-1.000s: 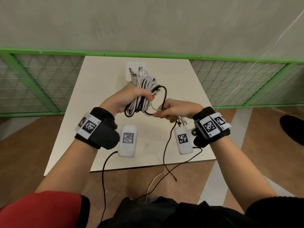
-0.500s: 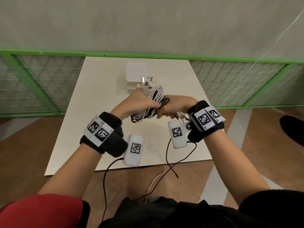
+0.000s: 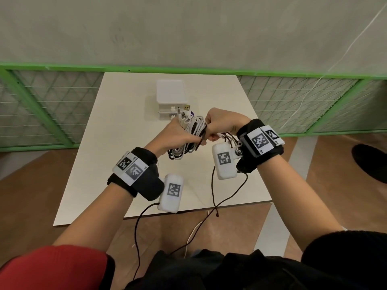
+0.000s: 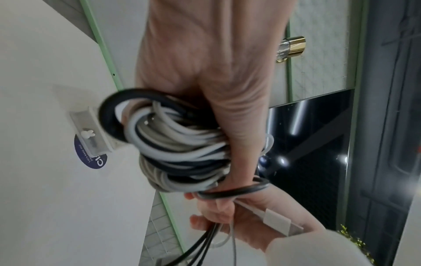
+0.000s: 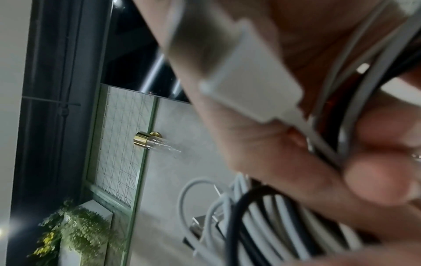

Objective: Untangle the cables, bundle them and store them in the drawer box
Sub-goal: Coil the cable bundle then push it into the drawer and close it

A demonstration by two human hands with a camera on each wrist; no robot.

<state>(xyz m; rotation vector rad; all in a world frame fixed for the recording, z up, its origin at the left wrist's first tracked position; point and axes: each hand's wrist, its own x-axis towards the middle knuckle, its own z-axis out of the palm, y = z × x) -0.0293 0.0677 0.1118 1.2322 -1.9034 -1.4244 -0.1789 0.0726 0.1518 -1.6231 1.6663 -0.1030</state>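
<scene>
A coiled bundle of white and black cables [image 3: 188, 135] hangs above the table, gripped by my left hand [image 3: 178, 136]; the coil [image 4: 180, 153] fills the left wrist view. My right hand [image 3: 219, 124] presses against the bundle from the right and holds loose cable ends [image 4: 216, 194], with a white USB plug [image 5: 248, 75] lying across its palm. Several plugs [image 3: 185, 113] stick up from the top of the bundle. The small white drawer box [image 3: 170, 94] stands on the table just beyond the hands, its drawers closed.
The white table [image 3: 117, 143] backs onto a green-framed mesh fence [image 3: 52, 105] and a grey wall. Black and white wrist-camera leads [image 3: 213, 204] hang off the table's near edge. A dark shoe [image 3: 370, 162] is on the floor at right.
Both hands have moved up and away from me, towards the drawer box. The right hand has closed in on the bundle, and the loose black loop it held out is now drawn tight round the coil.
</scene>
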